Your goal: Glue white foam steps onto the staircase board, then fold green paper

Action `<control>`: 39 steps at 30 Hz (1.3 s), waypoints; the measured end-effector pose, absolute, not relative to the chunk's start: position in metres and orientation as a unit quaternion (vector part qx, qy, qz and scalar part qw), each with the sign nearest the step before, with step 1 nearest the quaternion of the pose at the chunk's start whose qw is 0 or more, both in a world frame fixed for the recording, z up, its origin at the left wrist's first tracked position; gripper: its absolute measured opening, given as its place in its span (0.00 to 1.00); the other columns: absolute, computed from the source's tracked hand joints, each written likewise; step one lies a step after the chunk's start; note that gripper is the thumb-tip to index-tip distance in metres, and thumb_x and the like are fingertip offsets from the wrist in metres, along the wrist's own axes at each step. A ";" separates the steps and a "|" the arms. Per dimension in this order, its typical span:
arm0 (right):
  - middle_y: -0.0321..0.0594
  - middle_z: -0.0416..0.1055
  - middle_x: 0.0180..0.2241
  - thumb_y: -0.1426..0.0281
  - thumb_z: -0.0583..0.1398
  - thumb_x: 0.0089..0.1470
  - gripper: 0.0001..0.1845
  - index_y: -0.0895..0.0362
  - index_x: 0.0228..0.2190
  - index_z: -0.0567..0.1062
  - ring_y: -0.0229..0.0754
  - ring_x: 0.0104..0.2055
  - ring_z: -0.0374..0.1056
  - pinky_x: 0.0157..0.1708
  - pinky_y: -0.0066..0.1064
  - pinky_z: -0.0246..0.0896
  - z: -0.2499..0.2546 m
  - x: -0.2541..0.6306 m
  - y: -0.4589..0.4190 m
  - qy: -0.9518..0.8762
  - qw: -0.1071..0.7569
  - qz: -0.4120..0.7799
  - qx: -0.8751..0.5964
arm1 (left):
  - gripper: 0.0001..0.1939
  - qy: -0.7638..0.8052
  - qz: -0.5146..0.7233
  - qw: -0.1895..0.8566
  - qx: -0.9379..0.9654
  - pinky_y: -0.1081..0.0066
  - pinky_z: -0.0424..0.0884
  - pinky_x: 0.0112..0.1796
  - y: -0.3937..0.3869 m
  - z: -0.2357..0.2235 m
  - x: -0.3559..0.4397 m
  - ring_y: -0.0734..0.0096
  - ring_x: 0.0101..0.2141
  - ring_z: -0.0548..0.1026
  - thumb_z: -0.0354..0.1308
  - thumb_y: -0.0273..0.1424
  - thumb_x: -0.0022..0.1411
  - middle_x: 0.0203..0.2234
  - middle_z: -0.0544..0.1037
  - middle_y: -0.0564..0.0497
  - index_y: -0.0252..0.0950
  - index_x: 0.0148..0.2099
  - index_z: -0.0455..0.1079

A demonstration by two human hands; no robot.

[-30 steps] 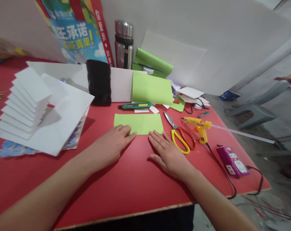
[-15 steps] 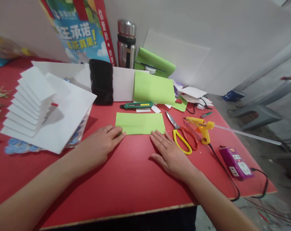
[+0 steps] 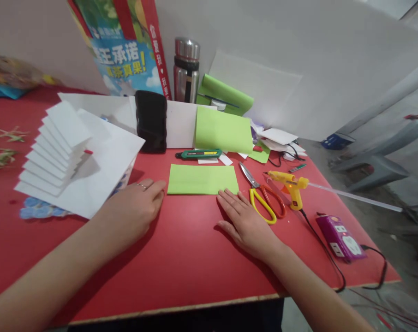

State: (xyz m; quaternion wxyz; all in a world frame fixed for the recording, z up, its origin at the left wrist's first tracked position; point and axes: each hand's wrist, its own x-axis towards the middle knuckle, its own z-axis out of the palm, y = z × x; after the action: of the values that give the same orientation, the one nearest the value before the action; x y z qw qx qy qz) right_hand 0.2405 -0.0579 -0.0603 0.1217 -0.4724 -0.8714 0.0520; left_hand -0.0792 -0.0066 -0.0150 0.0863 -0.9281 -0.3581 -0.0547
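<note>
A folded light green paper strip (image 3: pixel 202 180) lies flat on the red table. My right hand (image 3: pixel 241 216) rests on its lower right corner, fingers stretched out flat and the thumb apart. Just left of the strip, my left hand (image 3: pixel 138 203) is on the table with its fingers curled in and a ring on one of them. A small gap separates it from the paper, and I see nothing in its grasp. Scissors (image 3: pixel 260 196) with yellow and red handles lie beside my right hand. Above the strip is a green utility knife (image 3: pixel 199 154).
A yellow glue gun (image 3: pixel 292 186) and a purple power box (image 3: pixel 340 237) sit at the right with cables. White cards (image 3: pixel 56 152) are stacked at the left. Behind are a black phone-shaped object (image 3: pixel 151 122), a green sheet (image 3: pixel 224 129), a steel flask (image 3: pixel 186 69) and a printed bag (image 3: pixel 126 50).
My left hand has slid left off the green strip, its fingers curling in. My right hand stays on the strip's corner. The camera view has shifted slightly.
</note>
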 end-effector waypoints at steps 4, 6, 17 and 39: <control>0.60 0.72 0.62 0.66 0.58 0.70 0.22 0.63 0.61 0.74 0.62 0.65 0.68 0.63 0.57 0.64 -0.047 0.228 -0.046 -0.878 0.094 -0.003 -0.470 | 0.14 -0.291 -0.067 0.103 -0.949 0.59 0.71 0.39 0.002 -0.007 -0.038 0.55 0.37 0.72 0.51 0.15 0.64 0.37 0.77 0.41 0.33 0.37 0.76; 0.58 0.79 0.51 0.70 0.59 0.70 0.14 0.64 0.50 0.80 0.58 0.53 0.74 0.58 0.54 0.66 -0.038 0.221 -0.039 -0.883 0.060 -0.031 -0.464 | 0.13 -0.273 -0.073 0.067 -0.957 0.61 0.70 0.36 0.009 -0.015 -0.022 0.57 0.36 0.72 0.53 0.15 0.64 0.35 0.76 0.43 0.33 0.36 0.76; 0.45 0.74 0.38 0.77 0.58 0.68 0.08 0.59 0.37 0.77 0.48 0.41 0.63 0.41 0.38 0.58 -0.049 0.218 -0.013 -0.882 0.086 -0.079 -0.456 | 0.12 -0.293 -0.144 0.019 -0.945 0.59 0.68 0.44 0.025 -0.047 -0.022 0.57 0.40 0.69 0.51 0.19 0.72 0.36 0.76 0.44 0.31 0.41 0.76; 0.49 0.74 0.36 0.81 0.57 0.65 0.10 0.62 0.36 0.78 0.48 0.37 0.63 0.36 0.39 0.49 -0.031 0.203 0.003 -0.903 -0.017 -0.118 -0.413 | 0.10 -0.264 -0.129 0.169 -0.941 0.60 0.67 0.35 0.026 -0.048 -0.012 0.57 0.33 0.70 0.56 0.16 0.65 0.30 0.73 0.45 0.33 0.33 0.71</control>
State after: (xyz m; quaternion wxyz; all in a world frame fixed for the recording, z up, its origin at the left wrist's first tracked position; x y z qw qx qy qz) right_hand 0.2032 0.0033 -0.0311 -0.0168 -0.4128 -0.9030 -0.1175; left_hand -0.0119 0.0263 -0.0482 0.1686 -0.9409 -0.2638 -0.1291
